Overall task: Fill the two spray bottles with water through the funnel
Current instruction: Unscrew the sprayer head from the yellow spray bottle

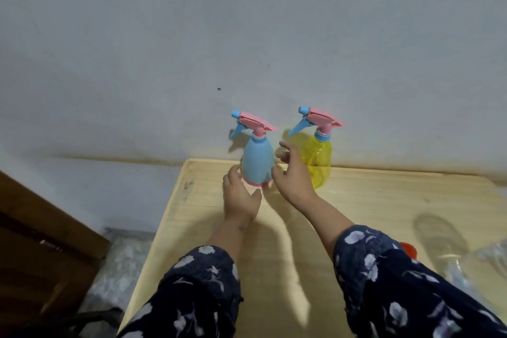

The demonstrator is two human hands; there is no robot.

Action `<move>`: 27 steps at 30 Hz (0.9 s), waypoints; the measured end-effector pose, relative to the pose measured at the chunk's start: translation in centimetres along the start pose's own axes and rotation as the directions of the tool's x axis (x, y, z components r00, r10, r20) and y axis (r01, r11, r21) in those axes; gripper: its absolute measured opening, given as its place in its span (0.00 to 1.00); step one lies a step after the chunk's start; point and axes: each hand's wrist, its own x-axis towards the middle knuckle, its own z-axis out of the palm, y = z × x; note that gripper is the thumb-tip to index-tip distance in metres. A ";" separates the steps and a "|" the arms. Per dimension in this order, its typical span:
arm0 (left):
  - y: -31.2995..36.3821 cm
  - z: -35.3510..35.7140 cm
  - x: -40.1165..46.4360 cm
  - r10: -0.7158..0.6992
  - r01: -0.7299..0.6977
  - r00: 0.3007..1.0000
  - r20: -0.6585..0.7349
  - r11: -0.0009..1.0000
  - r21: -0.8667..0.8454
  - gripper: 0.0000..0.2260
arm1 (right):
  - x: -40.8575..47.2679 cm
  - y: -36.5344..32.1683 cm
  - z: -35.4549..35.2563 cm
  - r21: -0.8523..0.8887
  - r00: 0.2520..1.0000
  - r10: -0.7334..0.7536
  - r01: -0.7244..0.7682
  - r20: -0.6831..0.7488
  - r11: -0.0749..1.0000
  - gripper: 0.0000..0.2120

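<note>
Both hands open — left hand [239, 195] and right hand [295, 173] flank blue bottle [257, 162].

Hidden and cut-off parts around the hands

The right hand [295, 173] covers the yellow bottle's [319, 156] lower left side. Behind the right sleeve [384, 277] only a sliver of a red thing [409, 249] shows. Farther right, a blurred clear plastic thing [472, 263] runs off the edge, its shape unreadable. Whether the left hand [239, 195] touches the blue bottle [257, 162] is unclear.
</note>
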 end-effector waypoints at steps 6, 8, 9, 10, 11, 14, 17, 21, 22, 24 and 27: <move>2.9 2.5 -2.1 0.150 -0.153 0.978 0.147 0.988 0.006 0.17 | -1.6 0.4 -4.4 -0.143 0.930 -0.120 0.074 -0.347 0.987 0.16; 4.1 4.0 -2.0 0.186 -0.186 0.968 0.170 0.982 -0.013 0.19 | -1.4 0.4 -6.0 -0.231 0.896 -0.152 0.058 -0.416 0.971 0.17; 4.7 4.6 -1.7 0.195 -0.195 0.965 0.176 0.981 -0.016 0.22 | -1.1 0.5 -6.6 -0.257 0.879 -0.163 0.048 -0.448 0.965 0.18; 5.3 5.3 -1.5 0.202 -0.203 0.963 0.180 0.979 -0.015 0.24 | -0.6 0.6 -7.3 -0.271 0.861 -0.180 0.052 -0.475 0.961 0.19; 5.9 5.8 -1.1 0.209 -0.210 0.960 0.186 0.978 -0.013 0.27 | -0.1 0.7 -7.7 -0.270 0.848 -0.201 0.071 -0.490 0.960 0.21; 7.3 7.2 0.0 0.231 -0.231 0.954 0.190 0.973 -0.022 0.33 | 1.6 1.0 -8.6 -0.159 0.885 -0.220 0.168 -0.410 0.973 0.29; 7.7 8.5 1.0 0.203 -0.205 0.956 0.214 0.979 -0.013 0.38 | 2.7 0.8 -9.0 0.035 0.951 -0.190 0.205 -0.245 0.978 0.34; 7.9 9.4 0.7 0.197 -0.213 0.956 0.219 0.976 0.054 0.43 | 3.1 0.1 -8.5 -0.001 0.943 -0.187 0.195 -0.274 0.981 0.29; 7.9 9.2 0.2 0.215 -0.232 0.957 0.197 0.971 0.066 0.44 | 3.0 -0.1 -8.4 -0.036 0.937 -0.187 0.185 -0.294 0.982 0.27; 7.9 8.4 -0.9 0.261 -0.273 0.958 0.122 0.957 0.094 0.45 | 2.8 -0.4 -8.3 -0.080 0.932 -0.181 0.164 -0.313 0.983 0.25; 8.1 6.7 -2.0 0.296 -0.308 0.950 0.100 0.938 0.156 0.52 | 2.1 -0.9 -8.4 -0.119 0.948 -0.178 0.151 -0.264 0.981 0.24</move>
